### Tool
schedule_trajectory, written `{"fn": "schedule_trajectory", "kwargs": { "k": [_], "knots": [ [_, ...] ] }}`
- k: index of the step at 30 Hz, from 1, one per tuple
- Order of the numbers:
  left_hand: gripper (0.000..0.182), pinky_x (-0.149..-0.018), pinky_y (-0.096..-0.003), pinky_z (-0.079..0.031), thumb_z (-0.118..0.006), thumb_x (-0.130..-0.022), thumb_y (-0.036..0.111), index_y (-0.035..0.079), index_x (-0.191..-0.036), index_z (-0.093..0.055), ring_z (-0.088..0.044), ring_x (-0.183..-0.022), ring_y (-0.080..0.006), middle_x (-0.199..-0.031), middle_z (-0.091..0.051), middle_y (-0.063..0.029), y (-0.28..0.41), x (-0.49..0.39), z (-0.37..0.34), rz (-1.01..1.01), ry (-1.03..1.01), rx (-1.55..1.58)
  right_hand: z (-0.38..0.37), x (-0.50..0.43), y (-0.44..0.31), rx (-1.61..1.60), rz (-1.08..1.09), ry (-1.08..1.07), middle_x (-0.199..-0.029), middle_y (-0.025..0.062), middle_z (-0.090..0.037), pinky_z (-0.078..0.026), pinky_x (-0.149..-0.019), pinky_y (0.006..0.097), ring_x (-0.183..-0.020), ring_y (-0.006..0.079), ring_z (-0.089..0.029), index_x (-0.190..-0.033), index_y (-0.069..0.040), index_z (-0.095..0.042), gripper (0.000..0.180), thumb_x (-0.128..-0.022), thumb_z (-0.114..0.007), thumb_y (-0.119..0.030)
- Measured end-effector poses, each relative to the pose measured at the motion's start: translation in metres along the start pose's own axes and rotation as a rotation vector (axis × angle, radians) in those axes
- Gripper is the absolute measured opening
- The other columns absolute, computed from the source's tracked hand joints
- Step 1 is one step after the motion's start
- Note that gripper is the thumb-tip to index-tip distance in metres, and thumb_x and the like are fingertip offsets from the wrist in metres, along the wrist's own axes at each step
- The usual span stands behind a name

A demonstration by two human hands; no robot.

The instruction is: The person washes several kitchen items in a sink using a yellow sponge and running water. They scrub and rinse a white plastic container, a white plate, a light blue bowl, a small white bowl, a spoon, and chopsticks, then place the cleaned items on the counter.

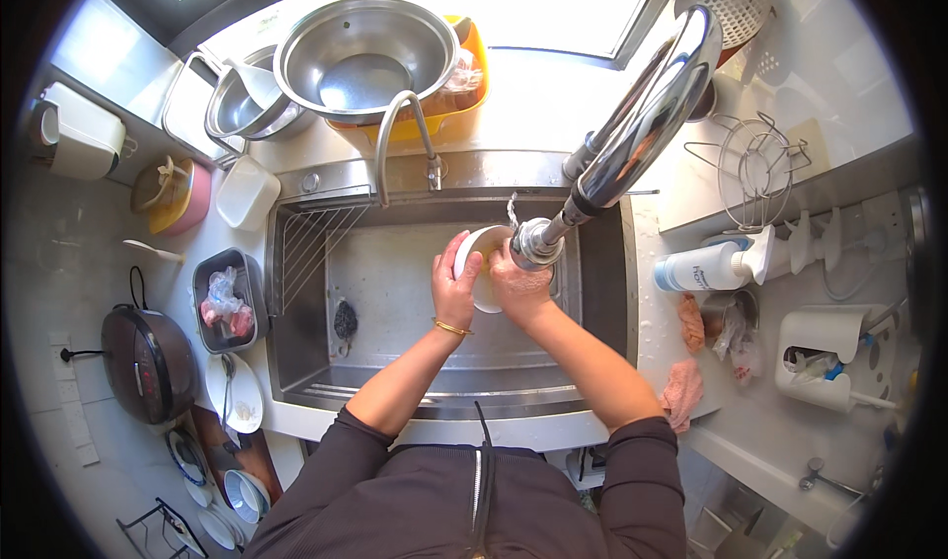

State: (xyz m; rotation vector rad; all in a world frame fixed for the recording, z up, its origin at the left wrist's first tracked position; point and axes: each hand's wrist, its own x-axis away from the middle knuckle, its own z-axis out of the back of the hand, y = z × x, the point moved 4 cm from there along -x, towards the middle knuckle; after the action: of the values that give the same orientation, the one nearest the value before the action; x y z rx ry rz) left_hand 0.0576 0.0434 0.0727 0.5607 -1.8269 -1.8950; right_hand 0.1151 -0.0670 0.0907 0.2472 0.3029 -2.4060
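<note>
My left hand (454, 281) grips a white bowl (487, 298) by its left side, tilted over the stainless steel sink (415, 344). My right hand (521, 281) reaches inside the bowl, wet and partly under the chrome faucet head (538, 243). Its fingertips are hidden, so I cannot tell whether they hold anything. Something yellowish shows at the bowl's inner wall beside them. A dark mesh scrubber (345, 320) lies on the sink floor, left of my hands.
A wire rack (322, 248) spans the sink's left corner. Behind stand a thin curved tap (392, 140) and a large steel basin (366, 59) on an orange container. A grey tub (229, 300) with bagged meat sits left; a spray bottle (711, 265) and pink cloths (681, 392) lie right.
</note>
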Motion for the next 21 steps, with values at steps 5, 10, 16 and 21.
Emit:
{"fn": "schedule_trajectory", "kwargs": {
  "k": [5,10,16,21],
  "knots": [
    [0.053,-0.087,-0.0317,-0.04,-0.067,-0.084,0.038,0.004,-0.123,-0.058,-0.049,-0.092,-0.0194,-0.102,-0.053,-0.0083,0.027,0.002,0.008,-0.232,-0.003,-0.201,-0.001,0.004,-0.014,-0.527,-0.326,-0.334,-0.082,0.0194,-0.066,-0.051,-0.07,0.0452,-0.077,0.0372,-0.065,-0.084,-0.004,-0.068,0.024,-0.08,-0.062,-0.026],
    [0.057,-0.087,-0.0316,-0.04,-0.069,-0.082,0.041,0.005,-0.124,-0.059,-0.047,-0.093,-0.0201,-0.101,-0.052,-0.0094,0.052,-0.004,0.022,-0.459,-0.087,-0.193,0.022,0.014,-0.013,-1.154,-0.434,-0.493,-0.073,0.0183,-0.066,-0.049,-0.065,0.038,-0.068,0.0268,-0.065,-0.085,0.002,-0.069,0.031,-0.078,-0.063,-0.028],
    [0.06,-0.094,-0.0337,-0.038,-0.06,-0.088,0.045,0.003,-0.13,-0.053,-0.05,-0.103,-0.0219,-0.113,-0.052,-0.0118,0.069,-0.014,0.035,-0.441,-0.049,-0.118,0.063,0.032,0.001,-0.783,-0.317,-0.406,-0.083,0.0131,-0.063,-0.048,-0.071,0.0404,-0.079,0.0321,-0.061,-0.082,-0.005,-0.069,0.025,-0.074,-0.065,-0.029],
    [0.058,-0.101,-0.0336,-0.036,-0.054,-0.093,0.044,0.002,-0.133,-0.047,-0.048,-0.118,-0.0198,-0.128,-0.053,-0.0108,0.058,-0.014,0.029,-0.02,-0.127,0.408,0.093,0.037,0.021,-0.938,-0.456,-0.134,-0.085,0.0121,-0.062,-0.047,-0.071,0.0356,-0.077,0.0256,-0.061,-0.092,-0.004,-0.068,0.024,-0.079,-0.066,-0.024]
  ]
}}
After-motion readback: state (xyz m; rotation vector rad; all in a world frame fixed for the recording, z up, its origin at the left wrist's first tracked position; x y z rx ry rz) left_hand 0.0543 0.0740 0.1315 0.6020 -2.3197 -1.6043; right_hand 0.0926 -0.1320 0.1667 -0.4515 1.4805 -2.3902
